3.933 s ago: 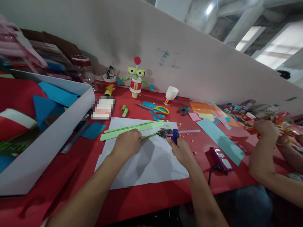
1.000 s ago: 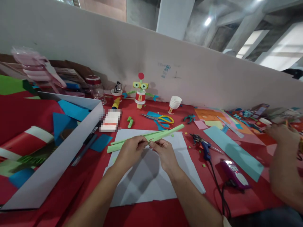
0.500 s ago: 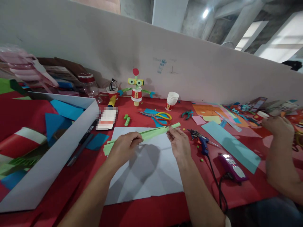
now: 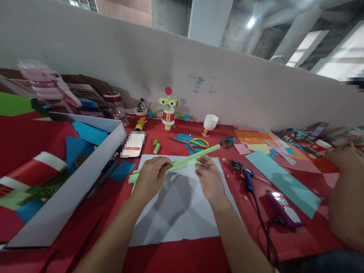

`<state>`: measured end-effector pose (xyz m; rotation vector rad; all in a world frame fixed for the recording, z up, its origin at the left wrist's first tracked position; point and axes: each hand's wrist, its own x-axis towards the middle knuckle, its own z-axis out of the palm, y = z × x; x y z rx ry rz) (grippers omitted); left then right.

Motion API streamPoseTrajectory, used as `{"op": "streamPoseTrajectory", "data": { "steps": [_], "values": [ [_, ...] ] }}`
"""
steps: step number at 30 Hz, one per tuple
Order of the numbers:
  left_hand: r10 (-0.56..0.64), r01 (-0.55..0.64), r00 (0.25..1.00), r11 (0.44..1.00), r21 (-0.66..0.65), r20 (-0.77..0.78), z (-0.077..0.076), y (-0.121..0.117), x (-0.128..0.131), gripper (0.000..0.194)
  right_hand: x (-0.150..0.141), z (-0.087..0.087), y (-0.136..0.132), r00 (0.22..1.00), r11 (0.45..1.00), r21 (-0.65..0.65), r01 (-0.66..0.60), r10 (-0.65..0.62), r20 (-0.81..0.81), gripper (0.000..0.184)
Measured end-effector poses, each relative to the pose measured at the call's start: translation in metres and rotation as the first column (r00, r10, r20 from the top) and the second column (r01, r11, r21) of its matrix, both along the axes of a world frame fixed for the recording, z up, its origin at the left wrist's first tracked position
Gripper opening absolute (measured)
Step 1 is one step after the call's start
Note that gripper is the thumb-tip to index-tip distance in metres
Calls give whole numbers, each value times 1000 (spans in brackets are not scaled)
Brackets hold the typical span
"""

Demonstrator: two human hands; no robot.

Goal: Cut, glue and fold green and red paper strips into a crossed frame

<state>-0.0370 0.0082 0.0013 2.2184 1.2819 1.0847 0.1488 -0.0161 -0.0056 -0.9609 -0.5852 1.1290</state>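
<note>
Light green paper strips [image 4: 182, 164] slant across a white sheet [image 4: 182, 212]. My left hand [image 4: 152, 174] pinches them near their middle. One strip's far end sticks out up and to the right, past my fingers. My right hand [image 4: 209, 176] has its fingers curled at the right end of the lower strip; its fingertips partly hide that end. Behind the sheet lie yellow-handled scissors [image 4: 199, 143] and a small folded green paper spring [image 4: 156, 148].
A white box [image 4: 82, 182] of coloured paper stands left. A paper-cup figure [image 4: 168, 116] and stacked cups [image 4: 209, 125] stand behind. On the right lie a blue glue gun [image 4: 248, 178], a purple device [image 4: 284, 210] with cables and a turquoise strip [image 4: 284, 182]. Another person's arm [image 4: 345, 189] reaches in.
The strips have spread apart, one now pointing farther up and right. My right fingers have moved off that strip's end to the lower strip. The view has shifted slightly.
</note>
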Motion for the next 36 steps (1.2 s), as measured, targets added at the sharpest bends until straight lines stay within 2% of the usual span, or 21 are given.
{"op": "streamPoseTrajectory", "data": {
  "steps": [1, 2, 4, 7, 11, 14, 17, 19, 20, 22, 24, 25, 26, 27, 28, 29, 31, 32, 33, 34, 36],
  "values": [
    [-21, 21, 1000, 1000, 14, 0, -1, -1, 2, 16, -11, -3, -3, 982, 984, -8, -180, 180, 48, 31],
    [-44, 45, 999, 999, 27, -6, -2, -3, 4, 17, -20, -5, -5, 958, 961, -6, -277, 276, 75, 29],
    [-87, 88, 996, 995, 39, -26, -4, -4, 8, 17, -33, -8, -9, 947, 953, -28, -301, 302, 106, 20],
    [-104, 106, 992, 994, 26, -73, -6, -5, 11, 17, -28, -9, -7, 985, 988, -101, -118, 129, 112, 16],
    [-33, 42, 987, 998, 54, -154, -7, -1, 6, 18, 5, 0, 4, 993, 988, -102, 118, -115, 42, 24],
    [38, -12, 981, 991, 136, -192, -8, 2, 0, 17, 30, 8, 10, 961, 960, -41, 276, -277, -25, 29],
    [188, -110, 946, 952, 285, -263, -7, 4, -5, 17, 43, 12, 9, 882, 880, 65, 471, -472, 8, 28],
    [259, -126, 913, 914, 386, -316, -6, 4, -7, 18, 42, 11, 5, 798, 831, 200, 518, -554, 235, 23],
    [266, -106, 902, 900, 422, -341, -5, 4, -8, 19, 38, 10, 2, 730, 841, 282, 462, -541, 416, 25],
    [251, -48, 892, 879, 474, -375, -3, 4, -9, 21, 26, 8, -5, 482, 911, 360, 204, -413, 772, 28],
    [228, -4, 895, 863, 505, -383, -1, 2, -9, 22, 12, 7, -10, 193, 961, 268, -65, -251, 948, 25],
    [216, 9, 903, 854, 520, -371, 0, 0, -8, 22, 5, 6, -12, 99, 970, 195, -146, -182, 978, 22],
    [213, 3, 915, 845, 534, -342, 1, -2, -6, 21, 0, 5, -14, 63, 974, 122, -189, -112, 992, 17],
    [223, -30, 930, 838, 545, -291, 1, -4, -4, 19, -3, 4, -15, 87, 978, 60, -201, -43, 995, 16],
    [242, -89, 947, 830, 550, -212, 2, -7, -1, 15, -6, 4, -15, 163, 982, 6, -191, 26, 986, 18],
    [275, -179, 956, 828, 531, -106, 2, -9, 3, 15, -7, 3, -15, 276, 985, -41, -166, 86, 957, 21],
    [304, -330, 944, 869, 368, 130, 2, -13, 11, 27, -11, 2, -15, 534, 984, -115, -132, 169, 828, 25],
    [283, -329, 933, 921, 209, 222, 1, -14, 15, 31, -13, 1, -15, 633, 979, -144, -143, 203, 747, 27],
    [246, -264, 920, 964, 18, 306, 1, -14, 19, 31, -16, 0, -16, 698, 971, -165, -170, 237, 676, 27],
    [208, -147, 899, 972, -183, 386, 0, -15, 21, 29, -19, -1, -17, 732, 962, -177, -207, 272, 625, 28],
    [184, 118, 824, 869, -480, 536, -1, -15, 25, 23, -28, -4, -21, 729, 942, -189, -277, 334, 597, 29]
  ]
}}
